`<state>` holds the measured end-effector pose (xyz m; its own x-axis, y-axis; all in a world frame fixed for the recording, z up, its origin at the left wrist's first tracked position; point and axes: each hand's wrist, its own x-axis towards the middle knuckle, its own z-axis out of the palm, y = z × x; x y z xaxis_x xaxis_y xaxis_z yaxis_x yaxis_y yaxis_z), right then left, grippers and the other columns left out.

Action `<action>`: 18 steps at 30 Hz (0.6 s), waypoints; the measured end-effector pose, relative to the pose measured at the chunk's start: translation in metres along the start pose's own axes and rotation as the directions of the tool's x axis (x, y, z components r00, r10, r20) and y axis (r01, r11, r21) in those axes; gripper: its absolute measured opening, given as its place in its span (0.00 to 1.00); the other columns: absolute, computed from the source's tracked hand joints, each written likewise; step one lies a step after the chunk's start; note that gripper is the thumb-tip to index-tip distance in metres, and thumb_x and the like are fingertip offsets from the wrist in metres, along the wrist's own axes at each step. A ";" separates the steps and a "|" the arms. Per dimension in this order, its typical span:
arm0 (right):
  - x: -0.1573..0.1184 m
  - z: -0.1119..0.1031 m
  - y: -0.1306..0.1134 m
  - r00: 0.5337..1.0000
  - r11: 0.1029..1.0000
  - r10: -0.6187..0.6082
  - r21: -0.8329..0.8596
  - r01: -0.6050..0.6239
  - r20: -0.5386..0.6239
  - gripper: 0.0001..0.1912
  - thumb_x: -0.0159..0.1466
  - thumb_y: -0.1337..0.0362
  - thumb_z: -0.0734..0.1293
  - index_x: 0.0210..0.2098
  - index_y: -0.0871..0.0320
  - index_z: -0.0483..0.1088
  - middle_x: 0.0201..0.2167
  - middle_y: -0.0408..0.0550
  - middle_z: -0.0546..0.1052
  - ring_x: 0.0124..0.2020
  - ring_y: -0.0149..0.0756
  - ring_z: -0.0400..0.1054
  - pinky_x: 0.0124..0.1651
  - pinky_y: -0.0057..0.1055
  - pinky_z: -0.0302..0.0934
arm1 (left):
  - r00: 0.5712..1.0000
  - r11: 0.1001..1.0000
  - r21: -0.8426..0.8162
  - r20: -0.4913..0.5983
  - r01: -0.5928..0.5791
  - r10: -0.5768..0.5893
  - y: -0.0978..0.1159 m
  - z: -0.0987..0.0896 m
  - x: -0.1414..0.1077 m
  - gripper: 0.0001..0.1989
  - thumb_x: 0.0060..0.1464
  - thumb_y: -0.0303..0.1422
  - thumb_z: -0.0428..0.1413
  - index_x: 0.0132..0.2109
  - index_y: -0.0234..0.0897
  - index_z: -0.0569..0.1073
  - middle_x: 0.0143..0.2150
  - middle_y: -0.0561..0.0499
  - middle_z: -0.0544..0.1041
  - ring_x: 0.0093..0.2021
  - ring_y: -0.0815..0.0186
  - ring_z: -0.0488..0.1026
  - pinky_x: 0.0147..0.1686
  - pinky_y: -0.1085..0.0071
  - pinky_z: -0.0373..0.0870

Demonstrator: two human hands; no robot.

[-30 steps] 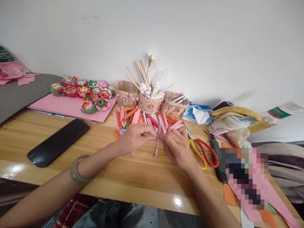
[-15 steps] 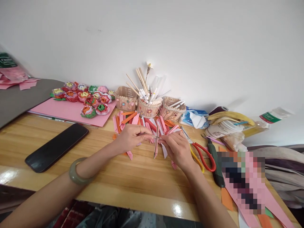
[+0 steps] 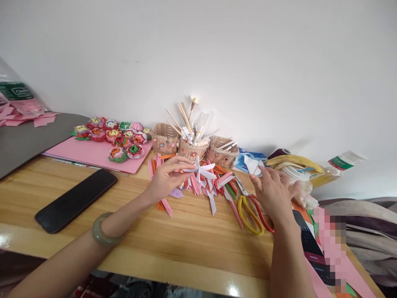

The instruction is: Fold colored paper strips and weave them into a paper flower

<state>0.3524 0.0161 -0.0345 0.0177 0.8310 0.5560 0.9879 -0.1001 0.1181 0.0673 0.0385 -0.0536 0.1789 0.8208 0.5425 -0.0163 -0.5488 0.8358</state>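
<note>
Between thumb and fingers, my left hand (image 3: 167, 176) pinches one arm of a white folded-paper piece (image 3: 199, 169) with several pointed arms, above the pile. My right hand (image 3: 274, 188) is off to the right with its fingers apart and nothing seen in it, over the right part of the table near the scissors (image 3: 252, 213) with red and yellow handles. Folded paper strips (image 3: 212, 203) in pink, white, orange and green lie heaped below the white piece.
Three decorated baskets (image 3: 194, 150) stand behind the strips, the middle one holding sticks. Paper flowers (image 3: 113, 134) sit on pink sheets (image 3: 93, 153) at the left. A black case (image 3: 76, 200) lies front left; a phone (image 3: 313, 244), cup (image 3: 296, 173) and bottle (image 3: 345, 161) are at the right.
My right hand has let go of the folded paper and moved right, its fingers now spread. The paper piece now shows its white arms fanned out. The view has shifted slightly.
</note>
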 end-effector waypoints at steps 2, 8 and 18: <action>0.001 -0.008 -0.003 0.984 0.995 0.091 0.054 -0.084 -0.150 0.27 0.64 0.49 0.50 0.52 0.60 0.62 0.49 0.61 0.67 0.50 0.57 0.56 0.48 0.62 0.43 | 0.999 0.998 0.026 -0.001 -0.052 0.053 0.002 0.001 -0.001 0.09 0.49 0.27 0.56 0.38 0.40 0.77 0.40 0.46 0.72 0.42 0.65 0.70 0.35 0.72 0.70; -0.009 -0.036 -0.047 0.720 0.931 -0.016 0.253 0.264 -0.694 0.17 0.59 0.69 0.62 0.48 0.54 0.67 0.40 0.55 0.70 0.43 0.48 0.64 0.45 0.47 0.56 | 0.994 0.992 0.069 -0.022 -0.103 0.105 0.002 0.004 -0.004 0.08 0.49 0.26 0.56 0.37 0.39 0.76 0.38 0.47 0.72 0.40 0.66 0.70 0.36 0.72 0.69; -0.018 -0.024 -0.093 0.951 0.184 -0.182 0.959 -0.215 0.248 0.13 0.60 0.63 0.63 0.45 0.52 0.68 0.51 0.51 0.64 0.37 0.32 0.70 0.40 0.32 0.67 | 0.968 0.961 -0.191 0.192 0.199 -0.162 0.011 0.008 -0.009 0.07 0.52 0.32 0.54 0.34 0.36 0.75 0.41 0.46 0.70 0.43 0.64 0.70 0.36 0.71 0.71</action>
<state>0.2563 -0.0028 -0.0357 -0.1251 0.9447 0.3030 0.3253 0.3276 -0.8871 0.0736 0.0236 -0.0504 0.3649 0.8530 0.3731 -0.1680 -0.3338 0.9276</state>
